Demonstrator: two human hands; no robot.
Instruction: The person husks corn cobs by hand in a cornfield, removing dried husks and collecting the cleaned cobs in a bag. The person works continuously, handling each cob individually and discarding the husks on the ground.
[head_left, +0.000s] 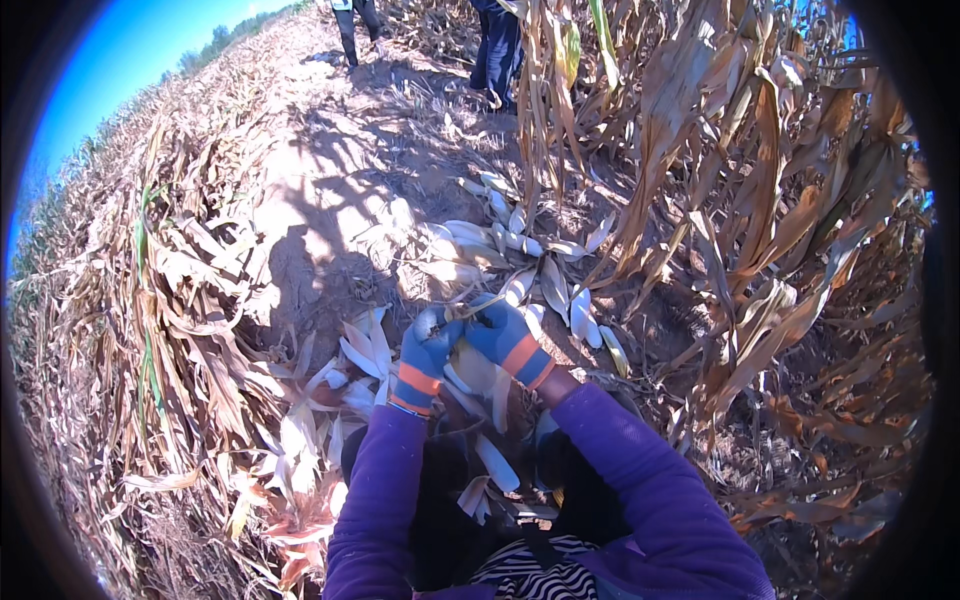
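Both my hands wear blue knit gloves with orange bands and meet in front of my knees. My left hand (429, 349) is closed on a corn ear (429, 324), whose pale end pokes out at the fingers. Close beside it, touching or nearly so, my right hand (499, 330) has its fingers closed around dry husk or stalk; the fingers partly hide it. Husk leaves (474, 369) hang below the hands. Ears in pale husks (469, 251) lie on the soil just beyond, and loose husks (367, 345) lie to the left.
Standing dry corn stalks (765, 172) rise close on the right. Flattened dry stalks (195, 300) line the left side. Two people stand farther up the strip of soil, with the legs of one (352, 30) and of the other (496, 49) showing. A husk piece (496, 463) lies between my knees.
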